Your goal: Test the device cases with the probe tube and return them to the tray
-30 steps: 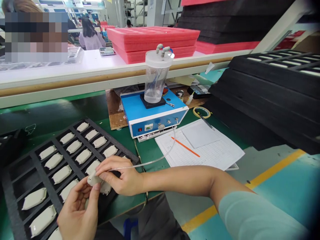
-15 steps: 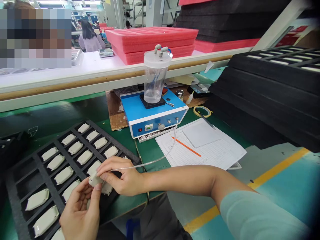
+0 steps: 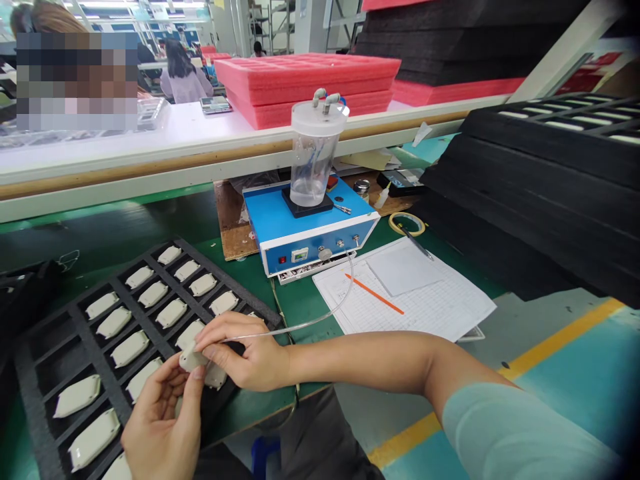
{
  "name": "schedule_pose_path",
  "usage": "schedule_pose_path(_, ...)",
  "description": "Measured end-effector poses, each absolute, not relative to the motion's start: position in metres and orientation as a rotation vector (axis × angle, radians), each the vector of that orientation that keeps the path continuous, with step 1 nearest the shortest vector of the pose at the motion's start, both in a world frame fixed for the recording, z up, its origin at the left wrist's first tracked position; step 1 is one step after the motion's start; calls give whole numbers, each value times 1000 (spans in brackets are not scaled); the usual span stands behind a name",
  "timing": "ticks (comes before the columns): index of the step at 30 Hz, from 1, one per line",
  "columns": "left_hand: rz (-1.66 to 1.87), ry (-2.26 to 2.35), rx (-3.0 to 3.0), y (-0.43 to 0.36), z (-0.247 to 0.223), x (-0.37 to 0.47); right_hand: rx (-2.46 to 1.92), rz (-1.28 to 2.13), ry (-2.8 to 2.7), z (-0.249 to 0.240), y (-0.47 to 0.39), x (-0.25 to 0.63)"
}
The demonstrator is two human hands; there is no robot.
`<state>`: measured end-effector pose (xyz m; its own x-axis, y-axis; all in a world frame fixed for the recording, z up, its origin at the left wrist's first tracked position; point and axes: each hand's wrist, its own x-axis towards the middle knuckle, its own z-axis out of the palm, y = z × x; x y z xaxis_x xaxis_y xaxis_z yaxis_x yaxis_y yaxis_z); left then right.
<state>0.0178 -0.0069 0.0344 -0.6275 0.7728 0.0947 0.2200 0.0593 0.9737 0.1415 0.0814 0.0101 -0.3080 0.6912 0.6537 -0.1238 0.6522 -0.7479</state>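
Observation:
Over the black foam tray (image 3: 93, 343), my left hand (image 3: 167, 423) pinches a cream plastic casing (image 3: 190, 360) between thumb and fingers. My right hand (image 3: 253, 353) is closed at the casing's upper side, gripping the end of a clear thin tube (image 3: 307, 324); its fingers hide the tip, so I cannot tell whether the tip touches the casing. From there the tube curves up to the front of a blue box-shaped machine (image 3: 320, 248). Rows of similar cream casings (image 3: 114, 323) lie in the tray's slots around both hands.
A clear canister (image 3: 314, 163) stands on the machine. Right of it lie paper sheets (image 3: 425, 307), an orange stick (image 3: 375, 294) and a tape roll (image 3: 407, 224). Black foam trays (image 3: 540, 193) are stacked at right, pink foam (image 3: 305, 87) on the shelf. Another person (image 3: 55, 27) sits opposite.
The whole view has shifted slightly to the right. Both hands keep their grip on the casing and the tube with no clear movement.

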Motion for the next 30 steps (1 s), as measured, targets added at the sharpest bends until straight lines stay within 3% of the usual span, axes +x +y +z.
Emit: schedule_pose_path(30,1578,1910,1029,-8,32,15,-466,895,-1694,11,80,142)
